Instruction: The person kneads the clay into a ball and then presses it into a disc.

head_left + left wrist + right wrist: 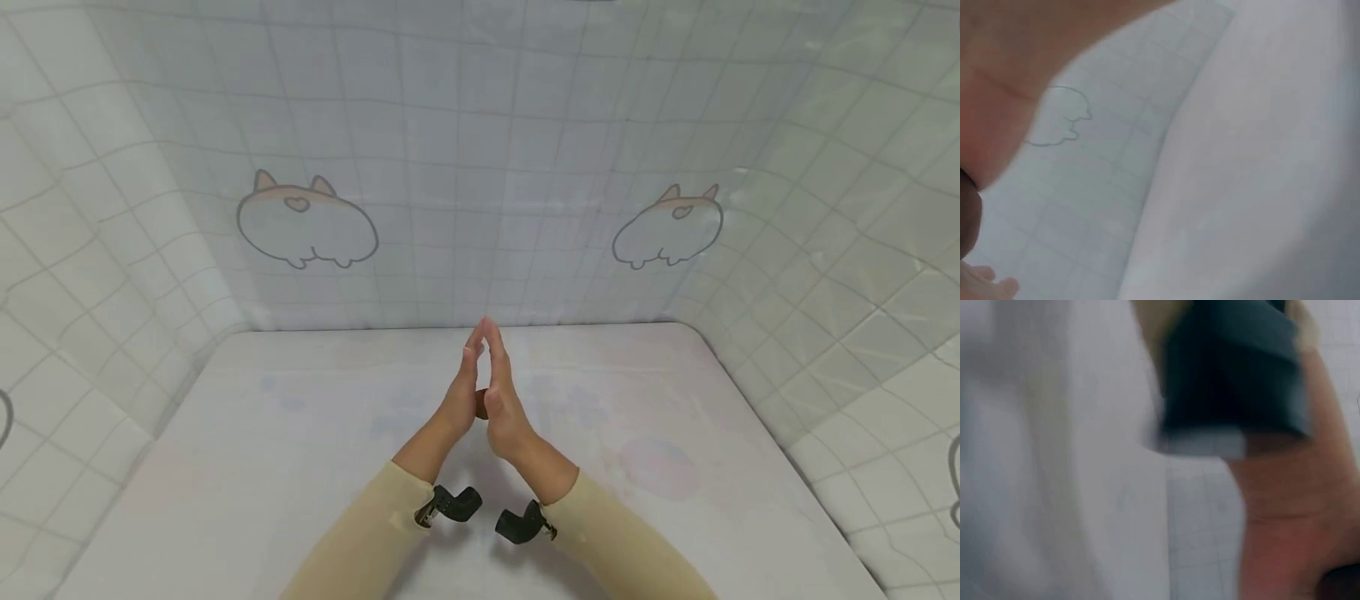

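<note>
A small brown rounded object (pixel 482 404) sits between the palms of my two hands, mostly hidden by them; its kind cannot be made out. My left hand (pixel 457 404) presses on it from the left side, with fingers straight and pointing away from me. From the right, my right hand (pixel 507 414) presses in the same way. The fingertips of both hands meet at the top, leaving a narrow gap below them. In the left wrist view, part of the brown object (pixel 969 219) shows beside the palm. A dark edge of it (pixel 1340 584) appears in the right wrist view.
Under the hands lies a pale tabletop (pixel 300 433) with faint coloured patches. A white gridded sheet (pixel 487 208) with animal drawings hangs behind and along both sides. Black wrist cameras (pixel 459 504) sit on both cream sleeves (pixel 367 533).
</note>
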The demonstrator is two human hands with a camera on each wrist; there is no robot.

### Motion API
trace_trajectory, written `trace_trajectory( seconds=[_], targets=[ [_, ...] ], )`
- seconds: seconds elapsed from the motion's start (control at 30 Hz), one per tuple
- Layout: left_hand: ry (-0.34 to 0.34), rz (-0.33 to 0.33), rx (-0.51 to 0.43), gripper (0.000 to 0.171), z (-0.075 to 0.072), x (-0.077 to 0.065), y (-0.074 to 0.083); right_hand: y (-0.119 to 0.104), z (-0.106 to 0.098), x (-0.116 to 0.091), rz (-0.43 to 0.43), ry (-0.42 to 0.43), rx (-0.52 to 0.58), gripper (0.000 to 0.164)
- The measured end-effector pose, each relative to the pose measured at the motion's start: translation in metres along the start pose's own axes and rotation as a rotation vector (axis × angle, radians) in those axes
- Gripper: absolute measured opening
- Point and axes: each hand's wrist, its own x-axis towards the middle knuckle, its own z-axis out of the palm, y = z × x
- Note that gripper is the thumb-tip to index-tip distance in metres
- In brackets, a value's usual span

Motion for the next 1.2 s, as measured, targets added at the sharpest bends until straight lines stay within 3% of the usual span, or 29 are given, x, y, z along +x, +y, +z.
trace_trajectory(
  seconds=[0.2,0.4,0.57,0.8,1.03,1.2],
  targets=[
    [-0.085,-0.076,-0.031,0.079,0.011,-0.008,-0.010,0.001,-0.011,0.015,-0.033,0.046,-0.121,0.092],
    [-0.098,-0.020,-0.070,0.086,0.015,-0.016,-0.009,0.012,-0.020,0.026,-0.063,0.043,-0.249,0.089],
    [-0.111,0.031,-0.197,0.095,0.015,-0.018,-0.002,0.024,-0.026,0.029,-0.028,0.031,-0.274,0.088],
    [-0.046,0.093,-0.349,0.085,0.009,-0.019,0.005,0.041,-0.022,0.024,0.008,0.001,-0.291,0.086],
    [0.056,0.231,-0.299,0.084,0.002,-0.013,0.018,0.043,-0.012,0.012,0.054,-0.068,-0.239,0.090],
    [0.115,0.260,-0.237,0.083,-0.001,-0.008,0.022,0.035,-0.004,0.003,0.041,-0.113,-0.149,0.094]
  ],
)
